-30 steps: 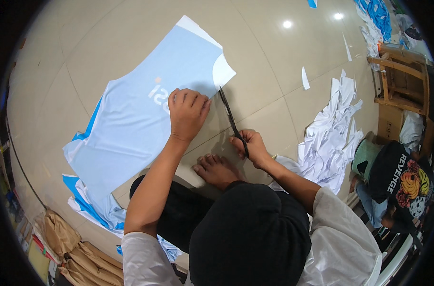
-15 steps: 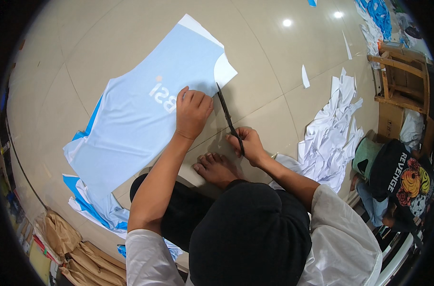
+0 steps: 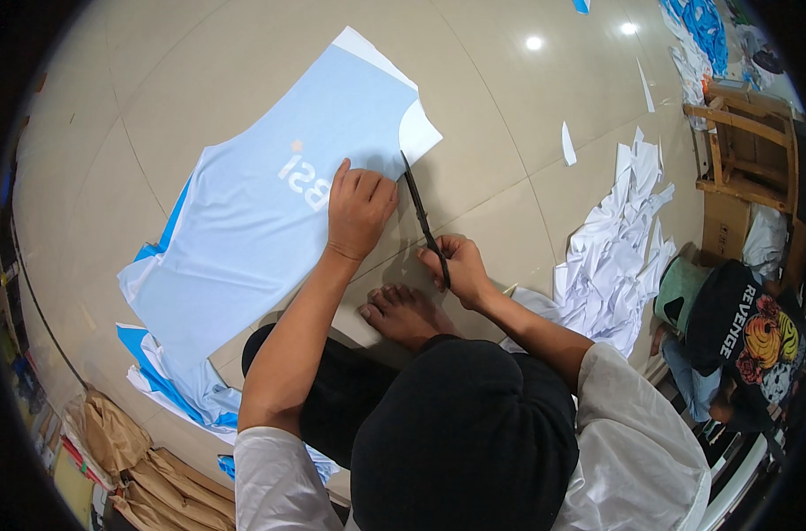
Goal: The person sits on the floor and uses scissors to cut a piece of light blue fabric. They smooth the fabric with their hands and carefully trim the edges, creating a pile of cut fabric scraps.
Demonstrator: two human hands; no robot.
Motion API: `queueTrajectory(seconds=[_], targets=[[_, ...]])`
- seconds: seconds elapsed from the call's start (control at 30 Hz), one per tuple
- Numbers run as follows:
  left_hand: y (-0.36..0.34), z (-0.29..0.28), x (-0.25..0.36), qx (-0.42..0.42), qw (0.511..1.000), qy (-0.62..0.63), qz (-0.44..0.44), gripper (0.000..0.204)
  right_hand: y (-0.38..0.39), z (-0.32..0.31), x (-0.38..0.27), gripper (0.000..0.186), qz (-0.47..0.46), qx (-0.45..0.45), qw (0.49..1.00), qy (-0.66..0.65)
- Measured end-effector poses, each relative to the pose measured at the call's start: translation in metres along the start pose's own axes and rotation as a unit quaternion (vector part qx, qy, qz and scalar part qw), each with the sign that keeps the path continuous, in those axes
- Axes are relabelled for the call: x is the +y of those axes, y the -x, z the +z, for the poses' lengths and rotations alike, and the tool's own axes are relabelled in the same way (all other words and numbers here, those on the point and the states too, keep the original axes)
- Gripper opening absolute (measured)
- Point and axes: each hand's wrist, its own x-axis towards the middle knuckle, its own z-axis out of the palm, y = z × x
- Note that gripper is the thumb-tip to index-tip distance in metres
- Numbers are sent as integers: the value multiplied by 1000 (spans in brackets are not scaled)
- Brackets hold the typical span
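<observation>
A pale blue cut fabric panel [image 3: 244, 221], with reversed white lettering and white corners, lies on the tiled floor. My left hand [image 3: 359, 212] rests on its right part with fingers curled and closed on the cloth near the edge. My right hand [image 3: 452, 268], lower right, grips long dark scissors [image 3: 421, 208] by the handle; their tips reach the fabric edge beside the white curved corner [image 3: 418, 133]. Whether the blades are parted is hard to tell. My bare foot [image 3: 401, 314] is below the scissors.
White fabric scraps [image 3: 611, 257] lie heaped at right. A co-worker in black [image 3: 730, 327] is at far right, below a wooden stool [image 3: 748, 150]. Blue-and-white cloth [image 3: 173, 389] lies at lower left, beside brown material [image 3: 146, 469]. More cloth [image 3: 699, 35] is at upper right.
Both my hands have shifted slightly up the frame, the left a little rightward and the right a little leftward. The scissor tips have moved slightly up and left along the fabric edge.
</observation>
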Motion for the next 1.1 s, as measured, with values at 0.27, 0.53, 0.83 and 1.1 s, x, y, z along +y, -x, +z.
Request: queueTrajectory(seconds=[0.27,0.53,0.83,1.1], targets=[[0,1,0,0,1000,-6,-5,17,0,-1,3,31,-13,-7,1000,-3],[-1,0,-1,1,1000,-5,-3,17,0,-1,4,29,-15,-1,1000,6],[-2,-3,0,7,1000,-5,-6,17,-4,-2,11,27,-32,4,999,31],[-13,-16,-10,16,996,51,-66,25,-1,3,7,31,-10,9,1000,12]])
